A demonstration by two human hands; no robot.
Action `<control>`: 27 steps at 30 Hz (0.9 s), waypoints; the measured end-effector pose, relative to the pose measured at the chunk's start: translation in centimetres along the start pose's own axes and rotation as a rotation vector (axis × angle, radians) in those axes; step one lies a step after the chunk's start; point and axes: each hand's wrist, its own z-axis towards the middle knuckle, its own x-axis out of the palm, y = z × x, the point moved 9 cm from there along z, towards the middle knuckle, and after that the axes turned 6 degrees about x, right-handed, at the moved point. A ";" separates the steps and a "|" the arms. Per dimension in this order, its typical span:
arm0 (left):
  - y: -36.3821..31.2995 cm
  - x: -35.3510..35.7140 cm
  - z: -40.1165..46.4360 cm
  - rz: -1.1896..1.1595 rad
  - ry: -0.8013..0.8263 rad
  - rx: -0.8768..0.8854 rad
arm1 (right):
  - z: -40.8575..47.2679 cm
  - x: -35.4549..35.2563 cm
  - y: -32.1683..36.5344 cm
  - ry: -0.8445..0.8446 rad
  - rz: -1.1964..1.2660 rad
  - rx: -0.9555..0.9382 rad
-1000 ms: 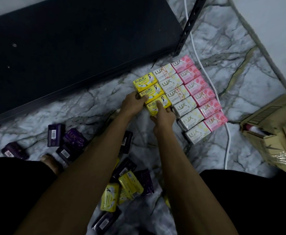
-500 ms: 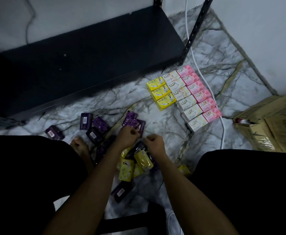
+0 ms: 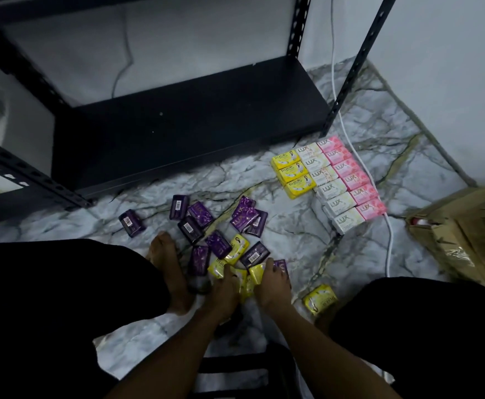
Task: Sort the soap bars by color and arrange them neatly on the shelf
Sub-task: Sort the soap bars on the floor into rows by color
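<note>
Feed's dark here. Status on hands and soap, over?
Left hand and right hand both gripping yellow bars from the loose pile. Sorted rows on the floor. Shelf bare. Purple bars scattered around.

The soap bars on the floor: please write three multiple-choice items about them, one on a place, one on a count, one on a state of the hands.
1. Where does the pink column lie?
A. on the shelf
B. beside the white cable
C. in the cardboard box

2. How many yellow bars stand in the sorted row?
A. three
B. five
C. seven

3. What do the hands do?
A. hang idle
B. grip yellow bars
C. lift purple bars

Key: 1 B, the pink column borders the white cable. 2 A, three yellow bars lie there. 3 B, left hand and right hand grip loose yellow bars.
</note>
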 end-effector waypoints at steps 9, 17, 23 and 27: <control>-2.0 -0.9 2.6 -0.147 0.040 0.038 | 2.0 -1.8 -4.3 0.314 1.022 0.257; -5.9 -2.1 2.3 -0.741 0.105 -0.006 | 0.1 -3.4 -3.6 0.557 1.521 0.369; -9.6 -2.8 1.3 -0.766 0.202 0.066 | -1.2 -6.8 -3.3 0.452 1.498 0.251; -11.3 -3.2 0.7 -0.770 0.200 0.108 | -1.2 -9.2 -1.9 0.376 1.386 0.162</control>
